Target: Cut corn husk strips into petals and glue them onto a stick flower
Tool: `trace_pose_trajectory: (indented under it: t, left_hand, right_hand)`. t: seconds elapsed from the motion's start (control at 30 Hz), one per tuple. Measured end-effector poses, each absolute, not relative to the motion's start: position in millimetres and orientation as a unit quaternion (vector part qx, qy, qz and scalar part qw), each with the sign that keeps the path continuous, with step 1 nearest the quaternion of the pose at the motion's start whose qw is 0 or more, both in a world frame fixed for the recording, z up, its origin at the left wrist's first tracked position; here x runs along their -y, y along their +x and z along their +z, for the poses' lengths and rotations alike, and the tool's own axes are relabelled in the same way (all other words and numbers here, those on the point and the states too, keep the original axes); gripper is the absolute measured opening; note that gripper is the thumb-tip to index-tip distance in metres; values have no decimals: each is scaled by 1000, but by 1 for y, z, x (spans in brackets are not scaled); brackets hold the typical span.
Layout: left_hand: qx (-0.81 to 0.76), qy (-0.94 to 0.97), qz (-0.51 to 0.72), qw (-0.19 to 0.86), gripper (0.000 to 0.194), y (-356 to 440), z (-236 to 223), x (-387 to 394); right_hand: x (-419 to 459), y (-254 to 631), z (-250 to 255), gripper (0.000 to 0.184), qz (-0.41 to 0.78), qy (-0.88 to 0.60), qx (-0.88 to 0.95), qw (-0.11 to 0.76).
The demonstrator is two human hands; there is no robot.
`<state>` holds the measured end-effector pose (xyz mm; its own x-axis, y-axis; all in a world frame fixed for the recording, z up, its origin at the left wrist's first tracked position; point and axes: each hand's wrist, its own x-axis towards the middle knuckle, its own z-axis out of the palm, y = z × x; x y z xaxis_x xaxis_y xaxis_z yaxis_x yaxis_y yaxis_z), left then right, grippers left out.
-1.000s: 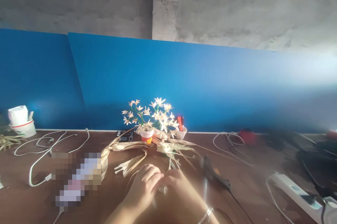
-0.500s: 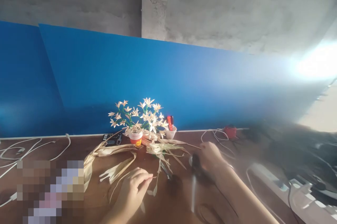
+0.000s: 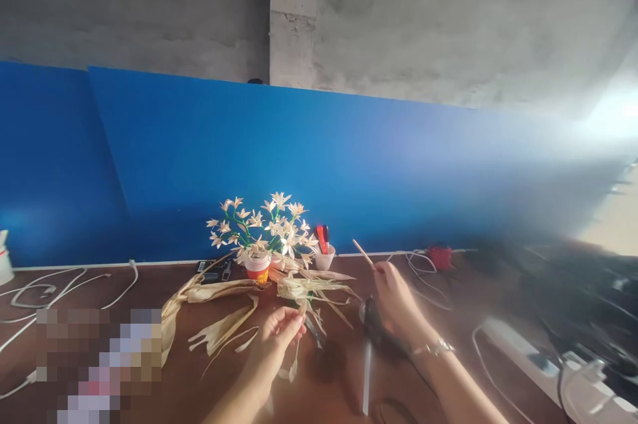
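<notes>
My left hand [image 3: 283,329] pinches a small piece of dried corn husk [image 3: 302,308] between thumb and fingertips. My right hand [image 3: 396,294] is closed around the lower end of a thin pale stick [image 3: 363,252], which points up and to the left. Just below that hand lies a dark glue gun [image 3: 373,321], partly covered by it, with a clear glue stick [image 3: 367,377] close by. Dried corn husks [image 3: 299,288] are spread beyond both hands. Behind them stands a red and white cup [image 3: 258,270] holding pale husk flowers [image 3: 279,224] on green stems.
A white cup [image 3: 324,258] with red-handled tools stands at the back. White cables [image 3: 64,288] lie at left; a white power strip [image 3: 518,351] with plugs sits at right. A red object [image 3: 440,256] rests by the blue partition [image 3: 249,145]. Pixelation hides an item at lower left.
My left hand has moved up and right, and the husk piece in its fingers now shows. My right hand has turned, and a raised stick shows in its grip.
</notes>
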<state>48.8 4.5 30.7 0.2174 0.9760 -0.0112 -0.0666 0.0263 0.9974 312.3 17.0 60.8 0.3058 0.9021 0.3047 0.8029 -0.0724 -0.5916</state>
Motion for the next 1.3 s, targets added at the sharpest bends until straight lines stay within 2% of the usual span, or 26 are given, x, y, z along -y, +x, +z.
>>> trace_pose_trajectory:
  t: [0.07, 0.17, 0.33, 0.47, 0.57, 0.67, 0.77, 0.87, 1.0, 1.1, 1.17, 1.23, 1.3]
  left_hand:
    - [-434, 514, 469, 571, 31, 46, 30, -3]
    - [-452, 518, 477, 547, 30, 40, 27, -5]
    - [-426, 538, 464, 560, 30, 18, 19, -8]
    - [-406, 550, 458, 568, 28, 9, 4, -9]
    - [-404, 555, 467, 557, 25, 11, -8, -10]
    - [-424, 524, 476, 565, 25, 16, -13, -8]
    - [-438, 469, 493, 587, 23, 20, -11, -4]
    - [-460, 425, 512, 588, 20, 23, -9, -1]
    - [-462, 387, 515, 609, 18, 26, -3, 4]
    - [-469, 421, 501, 593, 27, 24, 2, 10]
    - [-482, 461, 490, 562, 37, 21, 5, 12]
    - [-484, 475, 490, 548, 41, 18, 6, 11]
    - [-470, 459, 501, 563, 40, 16, 5, 7]
  right_hand:
    - [-5, 273, 59, 36, 154, -676, 628, 353]
    - [10, 213, 45, 42, 447, -505, 626, 391]
    - [9, 161, 30, 39, 566, -371, 603, 422]
    - [8, 154, 31, 39, 624, -359, 554, 419]
    - [12, 155, 26, 37, 578, -397, 576, 419]
    - [15, 160, 14, 37, 409, -458, 680, 402]
    - [16, 162, 3, 55, 229, -519, 762, 312]
    - [17, 156, -3, 72, 101, -563, 793, 208]
    - [16, 151, -4, 71, -5, -575, 800, 172]
    - [8, 164, -4, 67, -30, -606, 768, 202]
    - [2, 178, -1, 60, -11, -659, 707, 254]
    - [-1, 187, 2, 48, 71, -648, 670, 354]
    - [1, 185, 6, 40, 236, -588, 634, 443]
